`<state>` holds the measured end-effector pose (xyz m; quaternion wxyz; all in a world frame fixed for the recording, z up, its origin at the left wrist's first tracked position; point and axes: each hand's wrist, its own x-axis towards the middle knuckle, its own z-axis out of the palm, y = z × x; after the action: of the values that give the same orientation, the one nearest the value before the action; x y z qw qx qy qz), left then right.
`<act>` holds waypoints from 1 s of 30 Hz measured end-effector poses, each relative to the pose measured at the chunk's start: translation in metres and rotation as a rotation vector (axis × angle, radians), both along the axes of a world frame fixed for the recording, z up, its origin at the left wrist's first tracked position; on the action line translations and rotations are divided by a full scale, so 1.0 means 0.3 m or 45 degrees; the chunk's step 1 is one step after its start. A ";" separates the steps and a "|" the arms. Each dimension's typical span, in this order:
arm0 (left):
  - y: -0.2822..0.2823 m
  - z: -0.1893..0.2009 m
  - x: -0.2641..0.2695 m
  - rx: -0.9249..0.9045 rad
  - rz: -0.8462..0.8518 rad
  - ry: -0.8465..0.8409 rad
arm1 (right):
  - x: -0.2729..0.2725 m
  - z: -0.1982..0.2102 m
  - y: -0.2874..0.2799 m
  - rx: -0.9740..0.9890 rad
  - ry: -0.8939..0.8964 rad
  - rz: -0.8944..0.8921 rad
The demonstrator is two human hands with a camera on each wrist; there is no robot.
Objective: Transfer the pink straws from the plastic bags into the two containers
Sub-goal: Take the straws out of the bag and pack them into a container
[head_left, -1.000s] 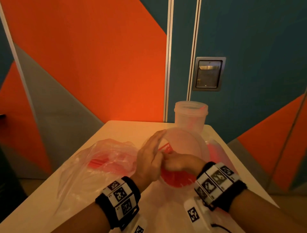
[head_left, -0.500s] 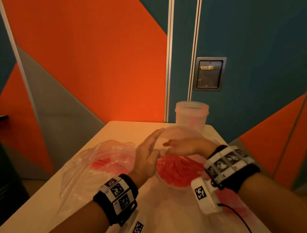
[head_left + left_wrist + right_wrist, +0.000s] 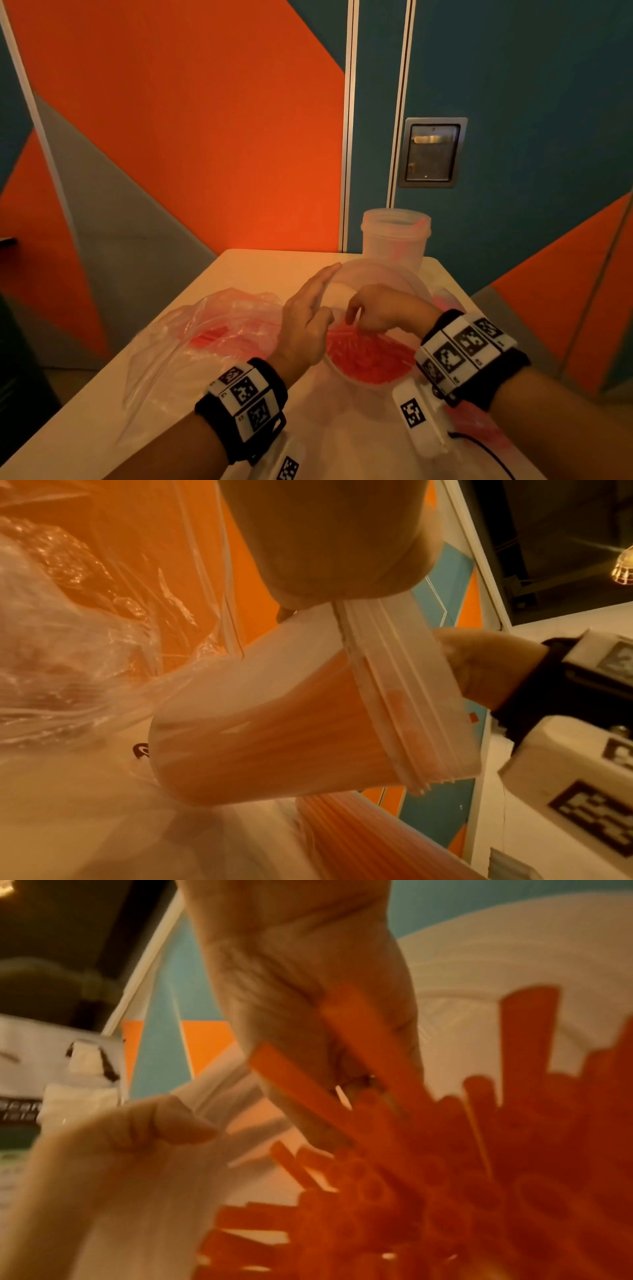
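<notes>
Right fingers (image 3: 352, 313) pinching pink straws (image 3: 368, 356) inside tilted container (image 3: 383, 274), left fingers (image 3: 320, 282) straight against its rim

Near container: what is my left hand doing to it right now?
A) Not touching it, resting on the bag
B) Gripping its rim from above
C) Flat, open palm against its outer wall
C: the left hand lies with straight fingers along the near container's outer wall while the right hand works the pink straws inside.

No words or numbers can be read; the wristbands (image 3: 247, 399) carry only black-and-white square code markers, possibly with tiny, illegible print.
</notes>
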<state>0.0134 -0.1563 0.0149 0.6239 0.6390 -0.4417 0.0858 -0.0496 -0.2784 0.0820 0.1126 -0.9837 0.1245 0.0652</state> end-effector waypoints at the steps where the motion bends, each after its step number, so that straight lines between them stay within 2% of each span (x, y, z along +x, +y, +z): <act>1: -0.001 0.000 0.002 0.005 0.002 0.001 | 0.002 -0.003 0.000 0.144 -0.053 -0.013; 4: -0.001 -0.003 0.003 0.003 -0.021 0.006 | -0.011 0.002 0.024 0.693 -0.220 0.004; 6: 0.000 -0.002 0.003 -0.007 -0.035 0.029 | -0.017 0.016 0.027 0.829 -0.297 -0.035; 8: -0.002 -0.001 0.006 -0.006 -0.016 0.034 | -0.023 0.028 0.023 0.636 -0.264 -0.054; 10: 0.000 -0.004 0.012 -0.032 -0.017 0.031 | -0.029 0.021 0.023 0.360 0.039 0.048; 12: 0.004 -0.008 0.015 -0.048 -0.022 0.024 | -0.041 -0.004 0.042 0.359 0.318 0.093; 13: 0.004 -0.009 0.013 -0.042 -0.034 0.010 | -0.048 -0.014 0.053 0.403 0.324 0.102; 15: -0.001 -0.012 0.008 -0.034 -0.057 -0.012 | -0.049 -0.021 0.048 0.411 0.171 0.149; 17: -0.005 -0.016 0.007 -0.031 -0.061 -0.010 | -0.050 -0.013 0.016 0.266 0.088 0.129; 19: -0.004 -0.022 0.018 -0.017 -0.051 -0.001 | -0.068 -0.008 -0.022 0.123 0.186 0.134; 21: 0.002 -0.023 0.038 0.026 -0.061 -0.025 | -0.096 -0.029 -0.051 0.116 0.347 0.193; 23: 0.004 -0.018 0.051 0.138 -0.091 -0.140 | -0.124 -0.064 -0.055 0.065 0.382 0.245; 26: 0.011 -0.012 0.056 0.266 -0.112 -0.343 | -0.128 -0.130 -0.049 0.005 0.274 0.265; 30: 0.056 -0.036 0.064 0.239 0.000 -0.446 | -0.114 -0.175 -0.008 -0.070 0.179 0.318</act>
<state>0.0325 -0.1394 0.0043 0.4750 0.6696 -0.5498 0.1540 -0.0837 -0.2809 0.0294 0.0675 -0.9872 0.0106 0.1438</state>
